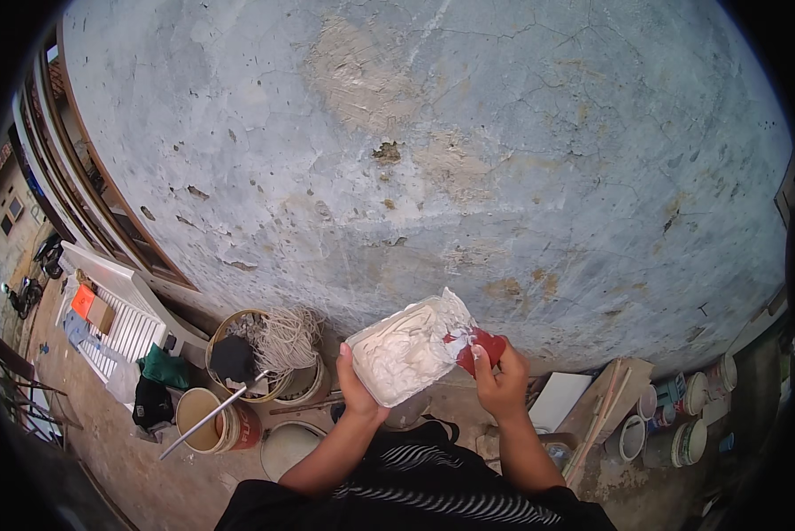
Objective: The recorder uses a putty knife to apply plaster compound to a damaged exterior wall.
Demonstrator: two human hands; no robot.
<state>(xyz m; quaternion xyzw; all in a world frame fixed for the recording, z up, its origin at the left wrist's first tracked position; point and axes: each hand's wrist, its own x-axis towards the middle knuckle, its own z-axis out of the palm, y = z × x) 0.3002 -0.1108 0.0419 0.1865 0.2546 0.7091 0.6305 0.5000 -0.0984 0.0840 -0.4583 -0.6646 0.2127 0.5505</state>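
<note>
I hold a rectangular tray [397, 358] of creamy white paste in my left hand [359, 385], with fingers wrapped round its left side. My right hand [499, 380] grips a red scraper [477, 350] at the tray's right end; white paste covers its front part and is heaped around it on that end of the tray. Behind them rises a pale, cracked wall [548, 177] with rough beige patches.
Along the wall at left lie a white slatted panel [114, 336], a basin with tangled cord [282, 341], a bucket [243, 420] and a metal pole [212, 416]. At right are boards [557, 398] and several paint buckets [685, 442]. Parked motorbikes [30, 292] show far left.
</note>
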